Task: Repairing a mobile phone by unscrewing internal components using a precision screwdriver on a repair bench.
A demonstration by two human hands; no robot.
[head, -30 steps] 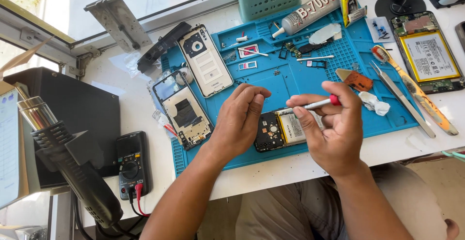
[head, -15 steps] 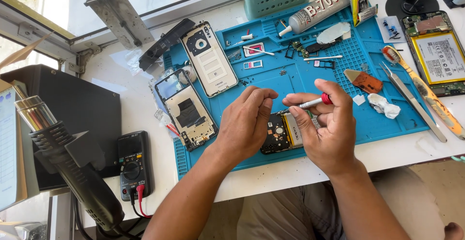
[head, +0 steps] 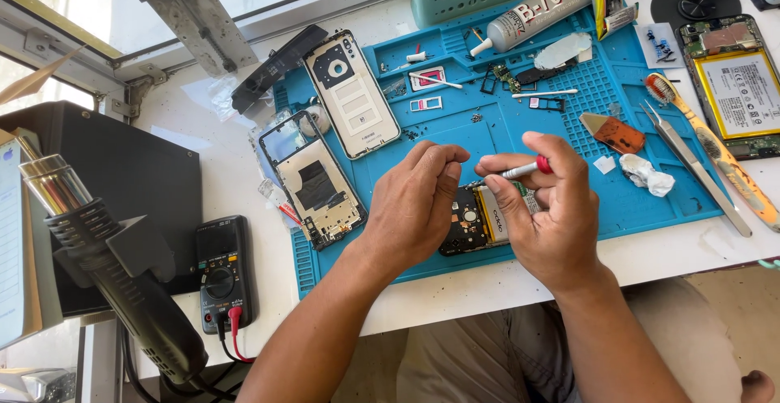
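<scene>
An opened phone [head: 475, 223] with its black board and battery showing lies on the blue work mat [head: 504, 127], mostly under my hands. My right hand [head: 546, 208] grips a slim silver screwdriver with a red band [head: 526, 169], its tip pointing left over the phone. My left hand [head: 418, 200] is curled with its fingertips pinched together just above the phone's upper end; I cannot see whether they pinch anything.
A white back cover [head: 351, 94] and a phone frame [head: 313, 179] lie on the mat's left. Glue tube [head: 532, 9], tweezers [head: 695, 167], toothbrush [head: 707, 139] and another open phone [head: 735, 82] are at the right. A multimeter [head: 221, 269] and hot-air gun [head: 114, 265] stand at the left.
My view has shifted slightly. Both hands stay over the phone; the right hand has tilted the screwdriver a little lower and the left fingers have closed tighter.
</scene>
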